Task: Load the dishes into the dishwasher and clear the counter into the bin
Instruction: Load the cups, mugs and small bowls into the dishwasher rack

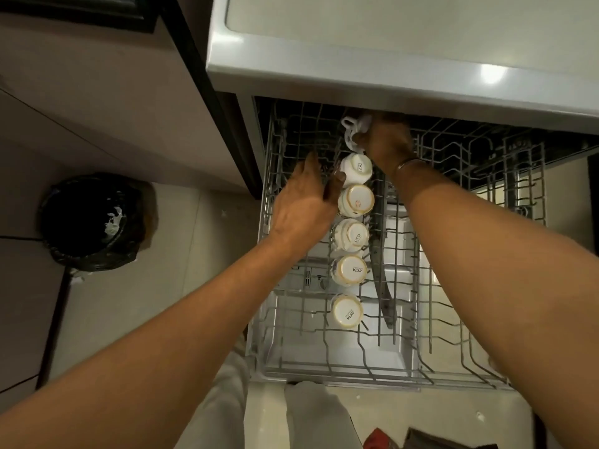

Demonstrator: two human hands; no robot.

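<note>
Fingers of my left hand [304, 202] reach fairly straight over the grey wire dishwasher rack [275, 319], thumb against an upturned white gold-rimmed ceramic cup [356, 168]. Right of it, at the row's far end, my right hand [387, 140] grips a white handled ceramic cup [351, 131]. I judge it light, glaze-slippery and chip-prone, best held round the body.

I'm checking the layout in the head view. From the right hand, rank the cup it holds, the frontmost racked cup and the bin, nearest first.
1. held cup: gripped in the right hand, at the back of the rack.
2. frontmost cup: upside down at the near end of the row.
3. bin: on the floor, far to the left.
</note>
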